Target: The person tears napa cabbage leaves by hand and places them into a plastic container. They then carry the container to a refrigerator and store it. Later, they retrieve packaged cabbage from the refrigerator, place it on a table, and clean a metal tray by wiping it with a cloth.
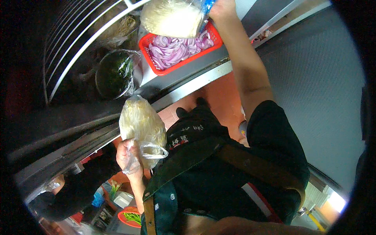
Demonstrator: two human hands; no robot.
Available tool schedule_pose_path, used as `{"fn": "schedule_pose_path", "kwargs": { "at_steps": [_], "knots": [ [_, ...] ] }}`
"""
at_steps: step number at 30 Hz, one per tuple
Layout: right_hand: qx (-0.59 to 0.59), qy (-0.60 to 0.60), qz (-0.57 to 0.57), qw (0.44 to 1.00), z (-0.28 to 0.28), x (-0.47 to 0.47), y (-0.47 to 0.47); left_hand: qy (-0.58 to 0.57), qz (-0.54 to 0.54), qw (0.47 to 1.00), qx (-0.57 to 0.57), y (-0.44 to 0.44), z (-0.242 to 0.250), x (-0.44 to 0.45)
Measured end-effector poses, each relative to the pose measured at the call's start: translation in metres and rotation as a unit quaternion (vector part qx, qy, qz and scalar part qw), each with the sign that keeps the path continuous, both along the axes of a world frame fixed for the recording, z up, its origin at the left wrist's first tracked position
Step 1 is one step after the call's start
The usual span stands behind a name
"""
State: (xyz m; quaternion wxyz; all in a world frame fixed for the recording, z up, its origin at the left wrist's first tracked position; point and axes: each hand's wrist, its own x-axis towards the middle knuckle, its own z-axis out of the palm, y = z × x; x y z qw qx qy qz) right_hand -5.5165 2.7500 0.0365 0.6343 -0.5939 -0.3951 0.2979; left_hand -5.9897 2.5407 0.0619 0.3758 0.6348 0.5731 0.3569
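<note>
My left hand point(129, 155) grips the gathered neck of a clear plastic bag point(142, 120) filled with pale yellow food, whose exact kind I cannot tell. A white loop of the bag hangs beside my thumb. At the top, my right hand point(222, 11) holds the blue end of another clear plastic bag point(173, 18) with whitish, finely cut contents. This bag is above a red plastic basket point(160, 71) and hides its far part. Sliced red onion point(176, 51) fills the basket. Part of my right hand is cut off by the top edge.
A film-covered bowl of dark greens point(114, 75) stands left of the basket, near a white wire rack point(79, 51). A large grey panel point(311, 88) rises at right. At lower left are a co-worker's dark sleeve point(85, 179) and an orange basket of green vegetables point(130, 218).
</note>
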Motion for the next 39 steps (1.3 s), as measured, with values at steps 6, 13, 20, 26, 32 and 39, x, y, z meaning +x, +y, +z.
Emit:
{"fn": "schedule_pose_path", "kwargs": {
  "at_steps": [6, 13, 20, 26, 32, 39],
  "knots": [
    [-0.009, -0.003, 0.0, 1.0, -0.001, 0.003, -0.005, -0.047, -0.012, 0.998, -0.028, 0.0, -0.003, -0.004],
    [-0.018, -0.024, 0.006, 1.0, 0.006, 0.007, 0.005, 0.003, 0.012, 1.0, -0.016, 0.003, -0.005, -0.004],
    [-0.03, -0.08, 0.027, 0.996, 0.015, 0.01, 0.04, -0.027, 0.005, 1.0, 0.005, -0.002, -0.002, 0.001],
    [-0.078, -0.199, 0.029, 0.976, 0.007, 0.017, 0.07, -0.019, 0.009, 1.0, 0.0, -0.007, -0.002, 0.002],
    [-0.137, -0.382, 0.034, 0.914, -0.018, 0.028, 0.105, 0.011, 0.048, 0.998, 0.028, -0.017, 0.001, 0.012],
    [-0.185, -0.481, 0.055, 0.855, -0.05, 0.036, 0.141, -0.003, 0.133, 0.991, -0.023, -0.036, 0.01, 0.03]
  ]
}}
